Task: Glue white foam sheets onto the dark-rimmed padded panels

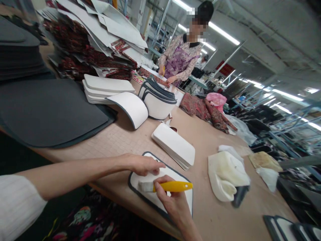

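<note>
A white panel with a dark grey border (160, 201) lies flat at the table's near edge. My left hand (144, 164) rests on its upper part, index finger stretched out and the other fingers partly hidden. My right hand (174, 202) grips a flat brush with a yellow handle (177, 186). The brush's pale head points left and is over the white surface, close to the left hand. Just beyond the panel stands a neat stack of white rounded pieces (173, 144).
Large dark grey sheets (50, 110) are piled at left. Behind lie white pieces (107, 85), curved bordered panels (159, 100) and a tall stack of patterned cloth and paper (82, 43). A cream container (225, 174) sits right. A co-worker (182, 57) stands across the table.
</note>
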Action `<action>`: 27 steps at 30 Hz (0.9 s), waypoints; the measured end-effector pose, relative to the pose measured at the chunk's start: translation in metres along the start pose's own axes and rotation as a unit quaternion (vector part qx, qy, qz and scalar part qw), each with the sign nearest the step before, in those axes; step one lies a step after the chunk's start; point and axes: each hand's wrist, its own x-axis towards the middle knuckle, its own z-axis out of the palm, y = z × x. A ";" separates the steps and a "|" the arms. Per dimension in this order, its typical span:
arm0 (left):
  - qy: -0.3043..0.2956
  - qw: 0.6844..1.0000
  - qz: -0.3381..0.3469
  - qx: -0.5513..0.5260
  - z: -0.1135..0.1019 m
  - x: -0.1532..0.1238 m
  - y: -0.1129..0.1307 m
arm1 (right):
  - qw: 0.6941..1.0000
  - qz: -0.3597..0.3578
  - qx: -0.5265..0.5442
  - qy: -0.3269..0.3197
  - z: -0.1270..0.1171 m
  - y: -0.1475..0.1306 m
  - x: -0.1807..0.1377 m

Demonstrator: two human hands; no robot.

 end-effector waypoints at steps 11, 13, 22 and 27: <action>-0.038 0.997 -0.071 0.015 -0.007 -0.001 0.018 | 0.961 0.166 -0.172 0.142 -0.151 0.051 -0.079; -0.033 0.997 -0.068 0.022 -0.007 -0.002 0.020 | 0.952 0.143 -0.183 0.200 -0.158 0.039 -0.077; 0.158 0.986 -0.001 0.057 -0.055 0.014 0.017 | 0.962 -0.053 -0.062 0.262 -0.140 -0.005 0.026; 0.251 0.951 -0.036 0.179 -0.082 0.040 -0.054 | 0.957 -0.142 -0.218 0.130 -0.153 0.040 0.090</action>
